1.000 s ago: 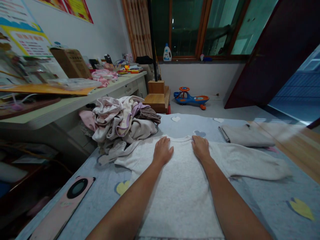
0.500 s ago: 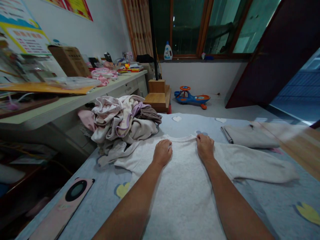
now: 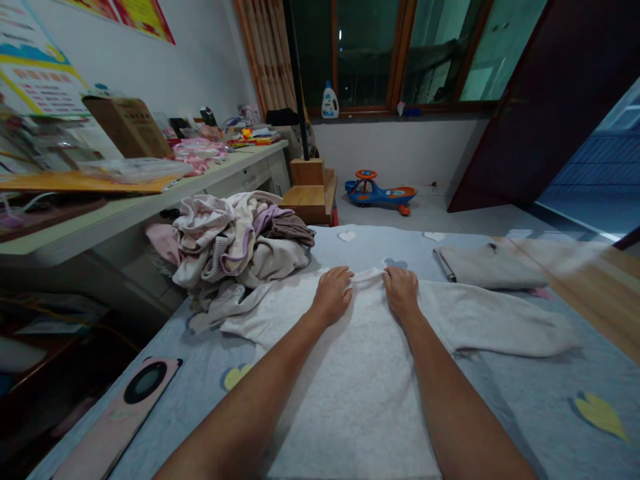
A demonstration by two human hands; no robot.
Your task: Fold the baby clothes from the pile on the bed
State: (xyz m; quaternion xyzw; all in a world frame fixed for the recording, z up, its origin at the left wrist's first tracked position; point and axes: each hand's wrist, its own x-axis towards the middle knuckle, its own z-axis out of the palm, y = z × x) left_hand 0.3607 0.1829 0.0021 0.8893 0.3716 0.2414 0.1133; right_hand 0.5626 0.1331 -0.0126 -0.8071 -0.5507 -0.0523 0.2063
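A pale grey long-sleeved shirt [image 3: 360,380] lies spread on the bed, its neckline pointing away from me and one sleeve stretched out to the right. At the left side of the neckline, my left hand [image 3: 333,295] is closed on the cloth, with its fingertips partly hidden. My right hand [image 3: 402,291] pinches the right side of the same neckline. Between the two hands the collar edge is slightly raised. The shirt's left sleeve reaches to a heap of crumpled clothes [image 3: 240,240].
A pink phone [image 3: 117,420] lies at the bed's left edge. Folded grey clothing [image 3: 490,267] rests at the right, near a wooden board or surface [image 3: 595,293]. A cluttered desk [image 3: 210,180] runs along the left wall. Beyond the bed are a wooden step seat [image 3: 307,195] and a blue ride-on toy [image 3: 383,193].
My left hand has shifted slightly along the neckline towards my right hand, its fingers reaching further over the edge. The collar between the hands is now bunched and narrower. The view has turned slightly.
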